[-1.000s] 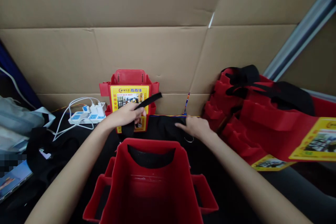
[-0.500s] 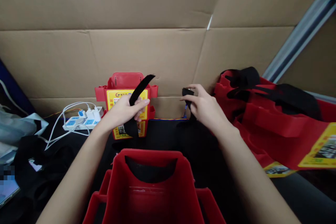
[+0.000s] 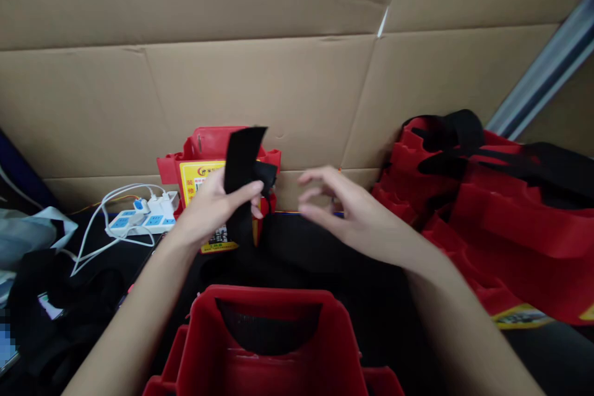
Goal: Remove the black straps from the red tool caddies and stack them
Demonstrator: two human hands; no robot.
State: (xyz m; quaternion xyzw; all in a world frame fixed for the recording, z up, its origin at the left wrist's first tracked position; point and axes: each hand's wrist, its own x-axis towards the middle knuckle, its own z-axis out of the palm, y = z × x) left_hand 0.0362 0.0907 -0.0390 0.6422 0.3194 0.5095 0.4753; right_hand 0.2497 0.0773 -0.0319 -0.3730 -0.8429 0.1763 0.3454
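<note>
My left hand [image 3: 223,201] is closed around a black webbing strap [image 3: 244,154], with the thumb pressed across it. The strap's flat end sticks up above the fist, and a second black piece juts out to the right of the thumb. My right hand [image 3: 343,204] is empty, its fingers curved and apart, a short way right of the strap and slightly blurred. Below both hands stands a red plastic box [image 3: 269,297] with a curved slot in its back wall. Behind my left hand is another red box [image 3: 216,142] with a yellow label, partly covered.
Several red boxes [image 3: 515,216] with black straps are piled at the right. A white power strip [image 3: 153,219] with plugged-in cables lies at the left, near a grey bag [image 3: 28,235]. A cardboard wall [image 3: 260,99] closes off the back.
The black end that was in my right hand is now at my left hand with the strap. My right hand has let go and opened. The view has shifted slightly.
</note>
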